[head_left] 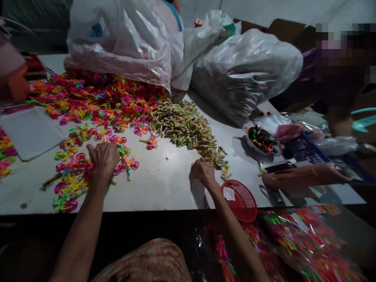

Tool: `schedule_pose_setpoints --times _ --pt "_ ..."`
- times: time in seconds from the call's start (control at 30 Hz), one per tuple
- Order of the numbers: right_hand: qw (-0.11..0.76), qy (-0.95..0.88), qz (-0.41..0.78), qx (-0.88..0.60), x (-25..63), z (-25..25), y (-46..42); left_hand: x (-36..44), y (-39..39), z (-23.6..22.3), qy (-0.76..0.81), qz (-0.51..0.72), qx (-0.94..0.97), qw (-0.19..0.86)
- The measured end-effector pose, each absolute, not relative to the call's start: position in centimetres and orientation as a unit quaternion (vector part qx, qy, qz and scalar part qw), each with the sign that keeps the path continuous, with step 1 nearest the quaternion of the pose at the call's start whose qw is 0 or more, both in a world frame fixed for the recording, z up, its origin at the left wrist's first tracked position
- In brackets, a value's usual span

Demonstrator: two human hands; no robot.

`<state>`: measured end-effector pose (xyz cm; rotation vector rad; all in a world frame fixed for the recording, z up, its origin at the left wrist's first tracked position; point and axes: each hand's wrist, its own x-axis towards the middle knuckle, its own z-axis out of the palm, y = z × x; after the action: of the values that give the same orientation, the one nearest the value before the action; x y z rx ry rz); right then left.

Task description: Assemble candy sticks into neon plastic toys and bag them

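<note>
My left hand (105,159) is over the small bright plastic toys (76,160) grouped on the left of the table. Its fingers curl down out of sight, so whatever they hold is hidden. Next to it lies a toy with a small printed tube (128,173). My right hand (205,171) is above the table at the near edge of a heap of small wrapped tubes (185,123). Its fingers are bent together, and I cannot make out what is in them. Between the hands, another toy with a tube (151,141) lies near the heaps.
A large heap of colourful plastic toys (102,100) spreads at the back left, beside clear plastic sheets (32,131). Big plastic sacks (246,70) stand behind. A red basket (242,201) sits at the front edge, near a round bowl (263,141) and a brown pouch (302,175).
</note>
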<state>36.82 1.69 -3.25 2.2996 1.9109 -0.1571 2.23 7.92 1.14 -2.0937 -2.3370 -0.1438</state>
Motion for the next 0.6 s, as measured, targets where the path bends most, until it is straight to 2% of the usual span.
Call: schedule_pose_setpoints --times 0.1,0.2,0.3,0.43,0.6 --pt "-0.004 0.665 -0.070 0.743 34.6 -3.8 1.8 2.5 9.1 0.7 -0.755 0.014 -0.656 -0.013" --pt "-0.059 0.667 -0.089 0.737 32.9 -4.1 2.0 3.9 10.1 0.1 -0.694 -0.058 -0.718 -0.002" --pt "-0.074 0.649 -0.096 0.751 31.6 -4.3 2.5 7.6 11.9 -1.1 -0.622 -0.099 -0.776 -0.048" --pt "-0.077 0.654 -0.107 0.745 30.7 -4.5 2.6 11.8 12.6 -3.0 -0.602 -0.092 -0.785 -0.111" --pt "-0.108 0.667 -0.133 0.725 31.0 -5.1 2.6 9.6 9.2 -4.4 -0.571 -0.071 -0.811 -0.103"
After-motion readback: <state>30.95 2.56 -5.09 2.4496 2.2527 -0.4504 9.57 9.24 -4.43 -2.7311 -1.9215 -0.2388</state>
